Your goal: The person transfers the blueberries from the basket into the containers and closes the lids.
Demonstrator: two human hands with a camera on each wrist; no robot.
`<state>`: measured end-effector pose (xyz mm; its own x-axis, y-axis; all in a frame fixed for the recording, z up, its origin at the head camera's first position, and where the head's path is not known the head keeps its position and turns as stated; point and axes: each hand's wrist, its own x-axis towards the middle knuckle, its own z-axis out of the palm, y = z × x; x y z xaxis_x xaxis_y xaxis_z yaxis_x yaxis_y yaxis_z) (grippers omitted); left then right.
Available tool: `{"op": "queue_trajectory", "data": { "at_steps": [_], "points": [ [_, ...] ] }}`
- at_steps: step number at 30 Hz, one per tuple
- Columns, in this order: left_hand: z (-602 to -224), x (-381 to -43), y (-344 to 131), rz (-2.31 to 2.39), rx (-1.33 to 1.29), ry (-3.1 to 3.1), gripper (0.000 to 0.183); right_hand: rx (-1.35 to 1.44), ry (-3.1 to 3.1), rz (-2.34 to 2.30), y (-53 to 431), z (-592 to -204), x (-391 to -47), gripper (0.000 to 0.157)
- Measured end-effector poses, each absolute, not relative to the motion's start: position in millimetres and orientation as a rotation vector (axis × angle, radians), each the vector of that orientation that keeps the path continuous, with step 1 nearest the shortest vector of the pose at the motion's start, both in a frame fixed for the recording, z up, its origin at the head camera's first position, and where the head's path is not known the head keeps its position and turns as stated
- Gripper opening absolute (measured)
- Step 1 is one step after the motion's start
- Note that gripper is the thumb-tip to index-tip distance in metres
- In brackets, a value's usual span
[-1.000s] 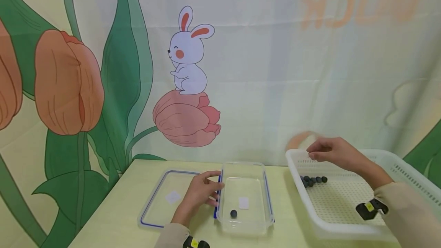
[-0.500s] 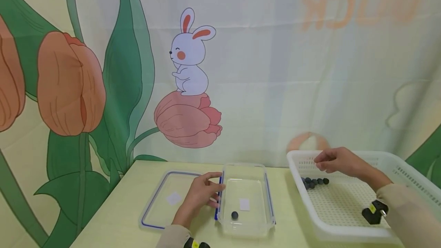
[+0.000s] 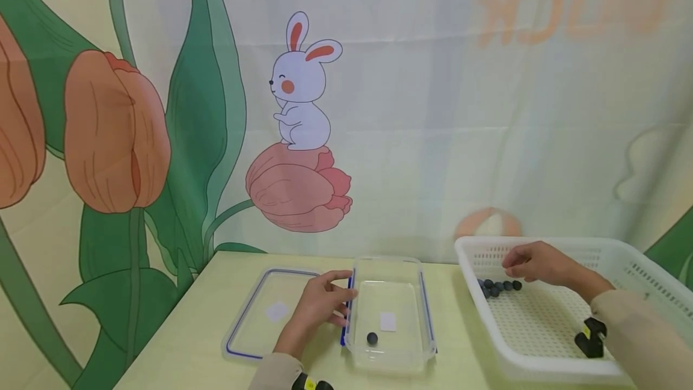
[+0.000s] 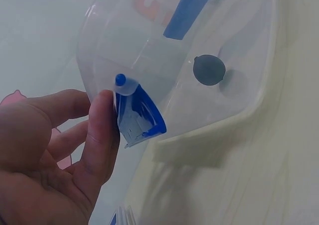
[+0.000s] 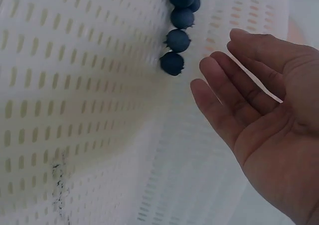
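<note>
My left hand (image 3: pixel 319 306) touches the left rim of the clear plastic food container (image 3: pixel 422 342). In the left wrist view, fingertips of that hand meet the container's wall beside a lowered blue-edged latch (image 4: pixel 139 113). One blueberry (image 3: pixel 372 339) sits inside the container. My right hand (image 3: pixel 541 265) is low over the white basket (image 3: pixel 511 357), its fingers loosely bent and holding nothing. Close to its fingertips lie several dark blueberries (image 3: pixel 495 289), gathered at the basket's left side. The right wrist view shows part of their row (image 5: pixel 178 40), apart from the fingers.
A clear lid (image 3: pixel 254 312) with a blue seal lies left of the container, partly behind my left hand. Everything stands on a pale yellow table (image 3: pixel 178 342). A printed curtain (image 3: pixel 400 137) hangs behind the table's far edge. The basket has raised, slotted walls.
My right hand has come down and slightly right, lower over the blueberries in the basket. My left hand stays at the container's rim. The whole head view has shifted slightly.
</note>
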<state>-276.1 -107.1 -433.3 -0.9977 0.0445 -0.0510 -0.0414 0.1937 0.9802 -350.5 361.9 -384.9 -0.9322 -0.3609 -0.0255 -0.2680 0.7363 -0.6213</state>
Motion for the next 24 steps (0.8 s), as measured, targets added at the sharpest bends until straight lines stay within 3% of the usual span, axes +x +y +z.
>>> {"op": "queue_trajectory", "data": {
  "at_steps": [12,24],
  "points": [
    [-434,-275,-106,1.939,0.004,2.391,0.048,-0.440,2.845,-0.754,370,-402,-360,0.006],
    [-434,-274,-107,1.944,0.008,2.386,0.049,-0.459,2.806,-0.687,373,-406,-358,0.009]
  ]
}}
